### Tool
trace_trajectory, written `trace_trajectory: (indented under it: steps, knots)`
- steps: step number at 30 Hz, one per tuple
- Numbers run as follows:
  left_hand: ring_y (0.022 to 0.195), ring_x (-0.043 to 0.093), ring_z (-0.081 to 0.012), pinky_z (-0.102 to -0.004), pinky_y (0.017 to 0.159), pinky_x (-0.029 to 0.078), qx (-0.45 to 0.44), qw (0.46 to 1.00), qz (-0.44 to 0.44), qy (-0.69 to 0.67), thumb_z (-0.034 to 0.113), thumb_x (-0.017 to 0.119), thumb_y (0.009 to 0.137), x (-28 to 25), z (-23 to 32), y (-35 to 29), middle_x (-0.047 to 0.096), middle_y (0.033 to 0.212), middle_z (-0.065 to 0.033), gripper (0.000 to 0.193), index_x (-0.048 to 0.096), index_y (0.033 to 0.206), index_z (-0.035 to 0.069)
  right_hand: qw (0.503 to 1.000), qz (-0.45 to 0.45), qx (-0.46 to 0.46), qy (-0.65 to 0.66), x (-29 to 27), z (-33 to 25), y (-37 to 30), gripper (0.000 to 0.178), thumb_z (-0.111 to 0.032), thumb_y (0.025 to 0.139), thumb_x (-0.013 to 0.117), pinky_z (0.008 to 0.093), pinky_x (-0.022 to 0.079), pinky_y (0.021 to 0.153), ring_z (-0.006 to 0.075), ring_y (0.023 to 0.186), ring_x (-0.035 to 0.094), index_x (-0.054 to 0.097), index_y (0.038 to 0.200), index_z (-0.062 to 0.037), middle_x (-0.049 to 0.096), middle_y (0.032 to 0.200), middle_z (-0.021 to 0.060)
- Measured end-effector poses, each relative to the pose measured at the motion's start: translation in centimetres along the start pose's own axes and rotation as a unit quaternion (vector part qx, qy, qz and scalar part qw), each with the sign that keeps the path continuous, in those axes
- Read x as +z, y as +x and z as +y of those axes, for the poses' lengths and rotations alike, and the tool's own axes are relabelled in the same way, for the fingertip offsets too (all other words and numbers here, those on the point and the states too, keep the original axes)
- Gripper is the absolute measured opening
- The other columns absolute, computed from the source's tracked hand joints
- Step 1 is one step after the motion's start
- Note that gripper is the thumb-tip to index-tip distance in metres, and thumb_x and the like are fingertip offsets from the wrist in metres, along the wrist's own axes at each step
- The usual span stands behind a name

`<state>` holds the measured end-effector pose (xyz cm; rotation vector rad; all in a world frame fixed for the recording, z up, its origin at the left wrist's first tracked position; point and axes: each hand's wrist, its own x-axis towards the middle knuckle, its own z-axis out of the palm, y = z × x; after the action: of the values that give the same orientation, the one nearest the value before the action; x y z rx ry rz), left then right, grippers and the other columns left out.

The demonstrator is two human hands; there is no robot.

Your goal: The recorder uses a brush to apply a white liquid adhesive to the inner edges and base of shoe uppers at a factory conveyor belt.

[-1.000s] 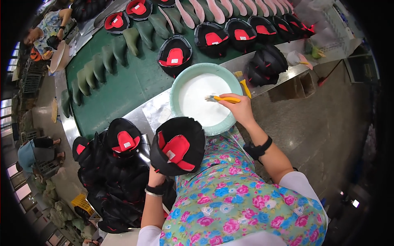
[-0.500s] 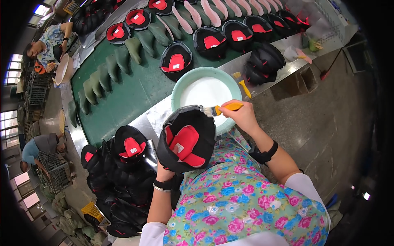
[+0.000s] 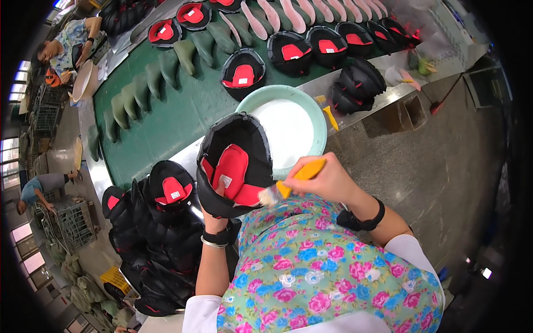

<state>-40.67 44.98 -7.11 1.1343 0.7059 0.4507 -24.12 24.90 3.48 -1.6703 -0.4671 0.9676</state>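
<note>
My left hand (image 3: 215,219) grips a black shoe upper (image 3: 252,137) from below, its thumb inside against the red lining. The upper's opening faces up, and pale wet-looking streaks run along its rim. In my right hand (image 3: 327,178) is a paintbrush (image 3: 284,189) with a yellow handle. Its whitish bristles touch or nearly touch the upper's near right edge, beside the red lining. Just beyond both hands stands a pale green basin (image 3: 319,125) of white liquid. A second yellow brush (image 3: 331,117) lies on the table at the basin's right.
Green shoe lasts (image 3: 152,83) and pink insoles (image 3: 291,16) line the green table (image 3: 177,116), along with more black uppers (image 3: 288,53). Piled uppers (image 3: 161,238) crowd my left. Two other people (image 3: 72,39) are at the far left, one bending over a metal cart (image 3: 69,225).
The brush has moved from the upper's far rim near the basin down to its near right edge. The held upper has shifted left and away from me.
</note>
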Motion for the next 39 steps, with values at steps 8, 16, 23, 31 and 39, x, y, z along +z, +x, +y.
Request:
trace_trajectory:
  steps: [8, 16, 23, 31, 39]
  knots:
    - [0.101, 0.06, -0.015, -0.0298, 0.082, 0.051, -0.028, 0.994, 0.048, -0.098, 0.013, 0.058, 0.092, -1.5, 0.6, -0.5, 0.059, 0.117, -0.0077, 0.037, 0.047, 0.126, 0.003, 0.987, 0.089, -0.079, -0.106, -2.4, 1.7, 5.3, 0.016, -0.014, 0.078, 0.075, 0.0217, 0.048, 0.057, 0.0062, 0.061, 0.061, 0.069, 0.081, 0.0002, 0.066, 0.068, 0.0039]
    - [0.06, 0.06, -0.0152, -0.0237, 0.046, 0.045, -0.302, 0.896, -0.1, -0.309, 0.008, 0.056, 0.083, -6.0, 0.6, -1.2, 0.065, 0.087, -0.0098, 0.026, 0.059, 0.108, 0.001, 0.958, -0.139, -0.222, -0.113, 2.2, -6.2, 7.9, 0.018, -0.005, 0.08, 0.071, 0.0231, 0.05, 0.069, 0.0109, 0.078, 0.064, 0.07, 0.098, 0.0003, 0.07, 0.089, 0.0072]
    - [0.103, 0.06, -0.0228, -0.034, 0.082, 0.053, -0.171, 0.926, -0.231, -0.244, 0.007, 0.055, 0.086, -5.7, -1.4, -0.9, 0.061, 0.112, -0.0144, 0.026, 0.06, 0.111, 0.001, 0.915, -0.308, -0.243, -0.091, 8.3, -7.3, 11.5, 0.019, -0.009, 0.081, 0.072, 0.0227, 0.049, 0.07, 0.0094, 0.078, 0.064, 0.071, 0.099, -0.0025, 0.071, 0.09, 0.0054]
    - [0.038, 0.047, -0.0108, -0.0191, 0.028, 0.026, -0.381, 0.883, -0.074, -0.265, 0.009, 0.059, 0.084, -6.2, 0.0, 0.2, 0.063, 0.072, -0.0038, 0.016, 0.061, 0.099, 0.004, 0.991, -0.097, -0.041, -0.086, 2.0, 0.0, 12.0, 0.02, -0.014, 0.082, 0.07, 0.0252, 0.051, 0.055, 0.0117, 0.057, 0.063, 0.065, 0.076, 0.0051, 0.066, 0.068, 0.0086]
    - [0.124, 0.048, -0.0235, -0.042, 0.106, 0.037, -0.143, 0.953, -0.088, -0.251, 0.021, 0.055, 0.095, -13.5, -1.3, 12.2, 0.051, 0.134, -0.0101, 0.044, 0.045, 0.133, 0.004, 0.984, 0.166, -0.003, 0.063, -2.3, 2.0, 9.3, 0.014, -0.009, 0.085, 0.066, 0.0239, 0.05, 0.052, 0.0133, 0.054, 0.062, 0.063, 0.08, 0.0034, 0.064, 0.067, 0.0099]
